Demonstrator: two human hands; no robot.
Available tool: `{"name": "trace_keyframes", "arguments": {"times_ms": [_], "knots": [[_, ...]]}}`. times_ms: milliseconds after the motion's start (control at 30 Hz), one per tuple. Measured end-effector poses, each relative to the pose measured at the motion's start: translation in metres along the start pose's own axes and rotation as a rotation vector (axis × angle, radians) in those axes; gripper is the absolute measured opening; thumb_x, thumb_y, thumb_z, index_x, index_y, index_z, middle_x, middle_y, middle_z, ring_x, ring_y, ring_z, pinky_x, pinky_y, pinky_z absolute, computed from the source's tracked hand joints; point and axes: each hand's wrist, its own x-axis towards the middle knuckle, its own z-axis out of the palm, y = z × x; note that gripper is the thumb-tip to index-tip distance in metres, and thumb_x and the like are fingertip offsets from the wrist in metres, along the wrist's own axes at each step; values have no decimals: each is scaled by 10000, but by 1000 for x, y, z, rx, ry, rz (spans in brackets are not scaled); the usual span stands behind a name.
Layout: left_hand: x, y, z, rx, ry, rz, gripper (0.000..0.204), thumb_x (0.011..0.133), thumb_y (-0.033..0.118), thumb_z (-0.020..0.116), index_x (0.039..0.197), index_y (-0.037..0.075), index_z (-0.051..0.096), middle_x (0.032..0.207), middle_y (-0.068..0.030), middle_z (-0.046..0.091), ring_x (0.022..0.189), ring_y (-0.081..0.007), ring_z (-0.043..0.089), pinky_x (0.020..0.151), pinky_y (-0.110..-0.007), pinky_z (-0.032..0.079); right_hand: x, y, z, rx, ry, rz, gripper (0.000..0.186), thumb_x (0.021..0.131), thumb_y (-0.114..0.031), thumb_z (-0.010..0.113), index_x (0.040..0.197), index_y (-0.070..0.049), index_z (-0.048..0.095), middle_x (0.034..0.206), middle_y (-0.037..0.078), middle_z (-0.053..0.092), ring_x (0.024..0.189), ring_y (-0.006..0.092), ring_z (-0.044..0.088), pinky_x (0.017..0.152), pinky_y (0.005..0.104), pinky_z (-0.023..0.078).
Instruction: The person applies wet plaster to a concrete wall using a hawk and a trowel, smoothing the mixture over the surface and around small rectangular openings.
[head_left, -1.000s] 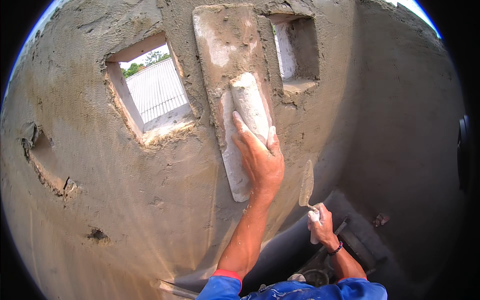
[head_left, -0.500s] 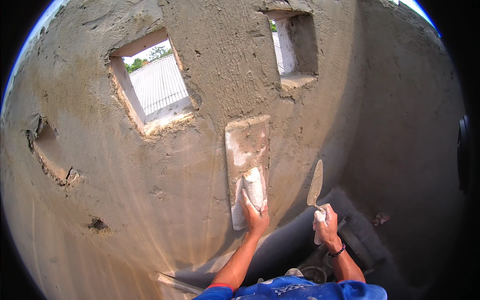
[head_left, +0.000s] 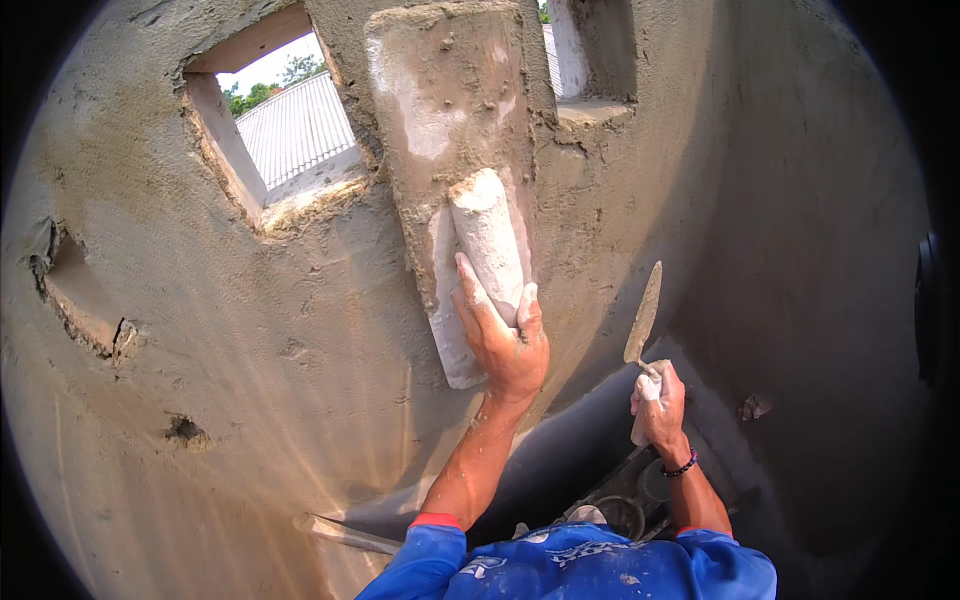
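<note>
My left hand (head_left: 505,345) grips the thick, white-crusted handle (head_left: 486,225) of a long rectangular plastering float (head_left: 430,100), whose mortar-smeared board lies against the rough grey wall (head_left: 300,340) between two square openings. Low on the right, my right hand (head_left: 661,405) is closed round the white-smeared handle of a pointed trowel (head_left: 645,312); the blade points up and carries grey smears.
Pale-edged openings (head_left: 218,125) (head_left: 598,55) show a corrugated roof (head_left: 292,135) outside. A broken recess (head_left: 80,282) and small hole (head_left: 186,432) mark the left wall. A shaded wall (head_left: 800,250) stands at right. Dark round objects (head_left: 625,518) lie below, beyond my body.
The float went down the wall half a second ago and is now back up between the openings in my left hand. My right hand and trowel are slightly higher in view.
</note>
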Motion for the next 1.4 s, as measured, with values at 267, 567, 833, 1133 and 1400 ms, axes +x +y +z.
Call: {"name": "trace_keyframes", "arguments": {"times_ms": [267,567,833,1133,1400], "knots": [[-22,-30,-10,129,-104,-64,811,873,121,653,1494,-62,163,1395,-363,369,1259,-516,412,1037,-517,352,-5,6,16,29,-46,72,137,938,-139,576,949,-9,532,634,15,543,511,95,533,471,265,431],[-117,-90,-84,237,-423,-221,828,862,122,671,1504,-39,174,1315,-350,486,1128,-500,550,934,-506,460,-15,7,22,2,-49,61,129,936,-137,572,944,-15,533,628,16,540,506,93,525,469,264,427],[-133,-124,-176,304,-728,-1,770,795,147,763,1436,-36,378,1061,-251,604,892,-409,648,719,-442,537,-6,7,18,-17,48,6,130,936,-149,565,927,-24,531,621,7,529,499,87,515,462,257,413],[33,-36,-191,575,-625,226,798,794,153,771,1451,-24,354,948,-204,577,726,-377,633,600,-429,512,5,-13,24,50,110,-93,167,946,-171,575,959,-9,536,653,23,544,521,94,527,474,254,413],[50,-25,-145,702,-789,152,902,774,143,778,1491,-20,257,937,-241,597,772,-403,657,660,-463,542,4,-1,31,140,102,6,166,944,-170,572,969,-12,529,658,18,538,514,96,519,476,257,415]]}}
